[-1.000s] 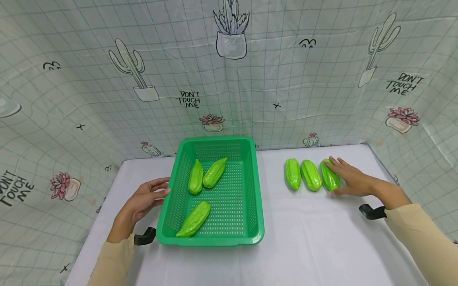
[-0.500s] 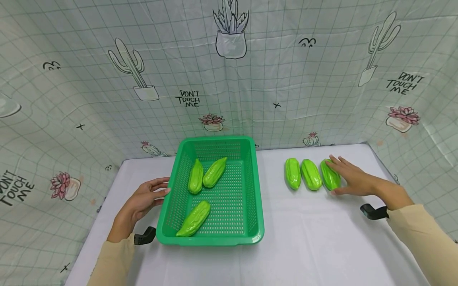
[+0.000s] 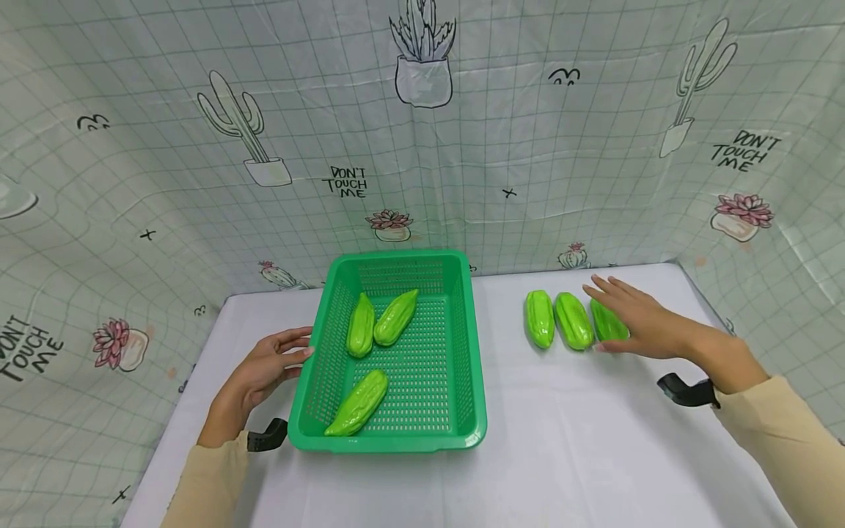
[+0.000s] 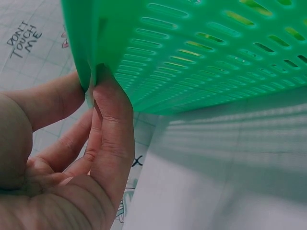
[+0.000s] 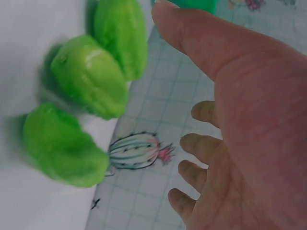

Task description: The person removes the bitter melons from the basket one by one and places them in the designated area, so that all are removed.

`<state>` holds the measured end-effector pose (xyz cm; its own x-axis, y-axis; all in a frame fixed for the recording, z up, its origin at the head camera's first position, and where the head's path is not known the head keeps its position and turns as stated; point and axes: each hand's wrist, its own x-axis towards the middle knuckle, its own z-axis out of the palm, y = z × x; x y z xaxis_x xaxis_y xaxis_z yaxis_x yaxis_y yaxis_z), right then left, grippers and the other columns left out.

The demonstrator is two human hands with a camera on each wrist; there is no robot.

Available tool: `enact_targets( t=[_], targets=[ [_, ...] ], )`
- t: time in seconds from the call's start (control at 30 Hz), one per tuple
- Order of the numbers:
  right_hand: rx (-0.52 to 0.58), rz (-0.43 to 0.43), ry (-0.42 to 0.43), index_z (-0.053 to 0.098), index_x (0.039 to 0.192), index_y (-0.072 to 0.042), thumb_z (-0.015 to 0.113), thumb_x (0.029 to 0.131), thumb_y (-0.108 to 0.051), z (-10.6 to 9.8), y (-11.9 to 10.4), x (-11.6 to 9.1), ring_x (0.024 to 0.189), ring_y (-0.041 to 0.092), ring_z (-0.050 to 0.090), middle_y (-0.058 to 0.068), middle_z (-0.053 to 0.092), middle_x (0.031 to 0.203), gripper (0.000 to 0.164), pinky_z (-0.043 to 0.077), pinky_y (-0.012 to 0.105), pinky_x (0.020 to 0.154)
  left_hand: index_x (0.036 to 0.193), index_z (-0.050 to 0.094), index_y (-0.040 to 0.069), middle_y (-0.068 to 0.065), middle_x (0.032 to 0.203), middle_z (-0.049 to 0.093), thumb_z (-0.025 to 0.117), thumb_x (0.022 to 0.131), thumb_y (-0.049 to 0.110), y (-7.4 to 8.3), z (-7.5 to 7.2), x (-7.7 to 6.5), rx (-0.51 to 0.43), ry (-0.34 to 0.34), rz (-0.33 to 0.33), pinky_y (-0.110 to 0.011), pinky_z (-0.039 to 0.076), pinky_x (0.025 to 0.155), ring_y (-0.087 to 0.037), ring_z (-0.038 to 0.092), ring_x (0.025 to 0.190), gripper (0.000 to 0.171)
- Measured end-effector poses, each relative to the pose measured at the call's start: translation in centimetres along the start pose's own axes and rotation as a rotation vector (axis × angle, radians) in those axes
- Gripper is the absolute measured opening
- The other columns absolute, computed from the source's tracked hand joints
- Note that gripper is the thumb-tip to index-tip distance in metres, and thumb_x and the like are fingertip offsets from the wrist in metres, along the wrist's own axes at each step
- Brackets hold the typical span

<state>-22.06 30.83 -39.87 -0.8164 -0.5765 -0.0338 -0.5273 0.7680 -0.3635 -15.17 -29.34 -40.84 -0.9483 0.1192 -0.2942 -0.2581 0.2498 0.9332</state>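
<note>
My left hand (image 3: 264, 367) pinches the left rim of a green plastic basket (image 3: 480, 411) between thumb and fingers; the left wrist view shows the basket's slotted wall (image 4: 158, 36) close up. Three glossy bitter melons lie inside: two side by side at the back, one of them a slim melon (image 3: 361, 326), and a third melon (image 3: 358, 403) at the front left. On the right, my right hand (image 3: 643, 319) hovers with spread fingers over the rightmost melon (image 3: 609, 323) of a row of three, partly covering it. In the right wrist view a gap shows between palm and melons (image 5: 64, 146).
To the left of that melon lie a middle melon (image 3: 574, 321) and a left melon (image 3: 540, 320) on the white table cloth (image 3: 561, 440). A grid-patterned curtain (image 3: 488, 147) with cactus drawings rises behind the table and along both sides.
My right hand has lifted off the rightmost melon and shifted slightly left and back over it, fingers straighter. The left hand and basket stay put.
</note>
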Motion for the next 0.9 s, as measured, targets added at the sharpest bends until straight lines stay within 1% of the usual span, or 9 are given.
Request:
enact_targets(
  t=[0.13,0.4,0.67,0.9],
  targets=[
    [-0.019,-0.037,0.018,0.035,0.161,0.004,0.085,0.091,-0.036,-0.3,-1.8,0.1,0.153,0.058,0.019,0.034,0.025,0.167,0.095,0.019,0.075,0.119,0.162,0.031,-0.008,-0.025,0.151,0.047,0.059,0.109,0.006,0.0,0.0,0.0,-0.001,0.002,-0.006,-0.024,0.058,0.084,-0.002,0.067,0.096,0.061],
    [-0.076,-0.131,0.056,0.035,0.162,0.001,0.084,0.092,-0.033,-0.6,-5.3,0.4,0.153,0.053,0.025,0.029,0.029,0.167,0.091,0.024,0.071,0.119,0.162,0.031,-0.007,-0.023,0.148,0.050,0.058,0.109,0.006,-0.2,0.0,0.0,0.007,0.001,-0.004,-0.025,0.058,0.084,-0.003,0.067,0.095,0.060],
    [-0.099,-0.195,0.058,0.034,0.164,-0.005,0.084,0.094,-0.030,-0.3,-8.2,0.8,0.154,0.048,0.026,0.021,0.031,0.169,0.090,0.029,0.070,0.118,0.161,0.031,-0.008,-0.024,0.147,0.051,0.058,0.109,0.005,-0.1,0.1,-0.1,0.011,-0.001,0.006,-0.025,0.058,0.084,-0.003,0.068,0.095,0.060],
    [-0.144,-0.290,0.068,0.033,0.165,-0.006,0.083,0.094,-0.032,0.2,-10.5,1.6,0.153,0.046,0.031,0.020,0.033,0.169,0.091,0.032,0.068,0.117,0.162,0.031,-0.008,-0.023,0.148,0.051,0.057,0.109,0.005,0.0,0.1,-0.2,0.000,0.000,-0.001,-0.025,0.058,0.084,-0.003,0.068,0.095,0.060]
  ],
)
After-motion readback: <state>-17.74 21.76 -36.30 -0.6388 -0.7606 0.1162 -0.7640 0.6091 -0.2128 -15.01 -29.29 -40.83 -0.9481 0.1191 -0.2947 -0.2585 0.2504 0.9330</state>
